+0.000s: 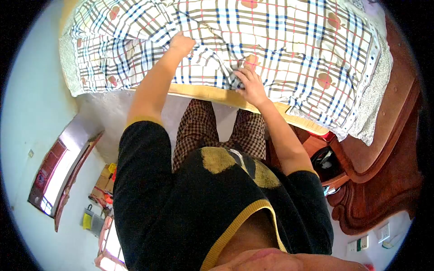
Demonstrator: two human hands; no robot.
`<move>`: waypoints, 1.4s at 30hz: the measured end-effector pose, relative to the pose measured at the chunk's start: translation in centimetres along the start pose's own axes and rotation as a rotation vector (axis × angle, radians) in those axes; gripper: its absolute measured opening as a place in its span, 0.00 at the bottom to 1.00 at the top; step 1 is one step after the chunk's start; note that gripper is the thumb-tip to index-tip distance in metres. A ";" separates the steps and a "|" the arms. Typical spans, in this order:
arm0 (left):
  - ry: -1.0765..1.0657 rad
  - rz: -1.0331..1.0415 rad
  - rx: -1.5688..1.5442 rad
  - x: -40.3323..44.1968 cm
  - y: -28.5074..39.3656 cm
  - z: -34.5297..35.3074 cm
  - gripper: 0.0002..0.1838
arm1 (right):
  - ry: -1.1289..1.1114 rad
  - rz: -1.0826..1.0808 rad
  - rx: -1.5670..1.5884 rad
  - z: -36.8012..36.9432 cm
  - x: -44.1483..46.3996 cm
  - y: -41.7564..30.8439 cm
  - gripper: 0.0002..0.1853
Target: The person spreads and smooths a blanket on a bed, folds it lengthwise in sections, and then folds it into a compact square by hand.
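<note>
A checkered cloth (289, 45) in white, blue and brown, with red lines and brown apple-like shapes, covers the bed. My left hand (182, 44) is closed on a bunched part of it, left of the middle, and folds run out from the fingers. Nearer the bed's front edge, my right hand (251, 85) has a dark fold of the same cloth between thumb and fingers. The cloth between my hands is wrinkled.
The pale wooden bed edge (208, 92) runs just before my legs. At the right are a carved dark wooden piece (384, 198) and an open compartment (324, 162) with dark contents. Cardboard boxes (103, 184) stand at the lower left, near a window (58, 174).
</note>
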State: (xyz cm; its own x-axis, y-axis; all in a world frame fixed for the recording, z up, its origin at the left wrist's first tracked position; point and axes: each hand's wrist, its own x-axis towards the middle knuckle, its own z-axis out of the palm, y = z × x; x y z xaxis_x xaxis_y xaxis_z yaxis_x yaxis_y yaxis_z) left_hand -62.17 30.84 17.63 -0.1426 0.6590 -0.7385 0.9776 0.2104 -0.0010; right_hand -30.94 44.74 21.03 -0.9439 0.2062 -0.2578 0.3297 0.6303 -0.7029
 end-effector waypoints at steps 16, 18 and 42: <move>0.220 -0.285 -1.190 -10.2 -4.3 13.9 0.19 | 0.084 0.032 -0.328 4.1 13.3 -4.0 0.21; 0.798 -0.270 -0.738 -9.8 -6.1 15.0 0.14 | 0.009 0.061 -0.290 5.7 16.1 -5.3 0.23; 0.117 -0.879 -1.081 -9.1 -23.7 27.9 0.49 | -0.542 0.553 -0.769 14.8 25.6 -5.7 0.25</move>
State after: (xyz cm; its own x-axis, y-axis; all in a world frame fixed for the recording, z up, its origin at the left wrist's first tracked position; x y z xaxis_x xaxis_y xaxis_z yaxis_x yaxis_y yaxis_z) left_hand -79.75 -0.32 5.56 -0.7036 0.0668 -0.7074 -0.0314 0.9917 0.1249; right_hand -56.74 35.36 8.67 -0.4728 0.3667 -0.8013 0.4287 0.8902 0.1544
